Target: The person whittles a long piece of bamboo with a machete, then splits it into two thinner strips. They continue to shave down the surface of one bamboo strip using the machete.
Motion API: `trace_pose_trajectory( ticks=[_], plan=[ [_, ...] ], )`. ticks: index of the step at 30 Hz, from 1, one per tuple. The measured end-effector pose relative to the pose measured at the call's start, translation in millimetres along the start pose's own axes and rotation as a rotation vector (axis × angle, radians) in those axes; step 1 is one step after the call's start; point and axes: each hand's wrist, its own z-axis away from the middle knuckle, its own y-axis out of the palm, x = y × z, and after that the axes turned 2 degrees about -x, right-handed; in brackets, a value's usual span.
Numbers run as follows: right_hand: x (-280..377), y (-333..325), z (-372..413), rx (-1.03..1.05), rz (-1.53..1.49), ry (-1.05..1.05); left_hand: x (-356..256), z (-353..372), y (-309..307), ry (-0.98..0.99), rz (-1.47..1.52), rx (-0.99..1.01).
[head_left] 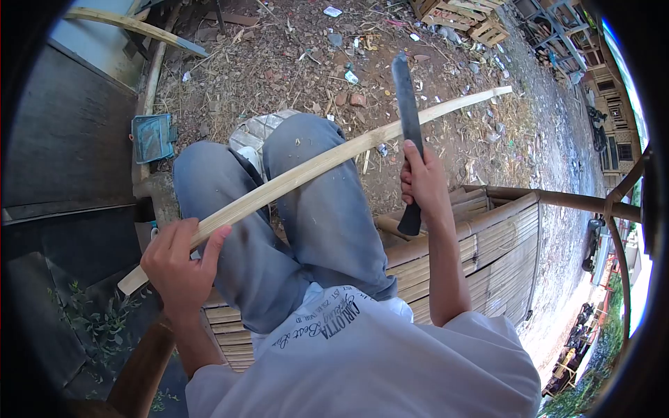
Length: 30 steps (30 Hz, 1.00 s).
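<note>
My left hand [182,265] is closed around the near end of a long pale bamboo strip [300,177]. The strip slants up to the right across my lap, its far end out over the littered ground. In my right hand [425,180] is a machete [408,104], gripped by its dark handle with the blade pointing up and away from me. The blade overlaps the strip in this view, just right of my knees. Both my legs, in grey trousers [313,188], are bent beneath the strip.
I sit on a bamboo slat bench [481,247]. Ahead lies dirt ground [265,76] with chips and litter. A blue-green plastic basket [153,138] stands to the left beside a dark panel [70,132]. Wooden crates [460,17] are at the back right, and a bamboo pole [585,202] extends right.
</note>
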Motion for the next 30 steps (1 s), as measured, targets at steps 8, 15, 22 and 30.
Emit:
trace_pose_trajectory(
  ticks=[8,15,22,30],
  plan=[
    [-13.3,-33.1,-24.4,-0.047,-0.213,0.038,-4.7,2.7,-2.6,0.073,-0.062,-0.094],
    [-6.6,7.4,23.1,0.176,-0.043,0.012,-6.6,2.7,6.4,0.094,-0.024,-0.099],
    [-20.1,41.8,55.4,0.316,0.041,-0.155,-22.6,-2.4,15.5,0.107,-0.048,-0.109],
    [-4.7,1.8,7.6,0.004,0.087,-0.018,-19.6,0.1,9.4,0.093,-0.035,-0.073]
  ],
)
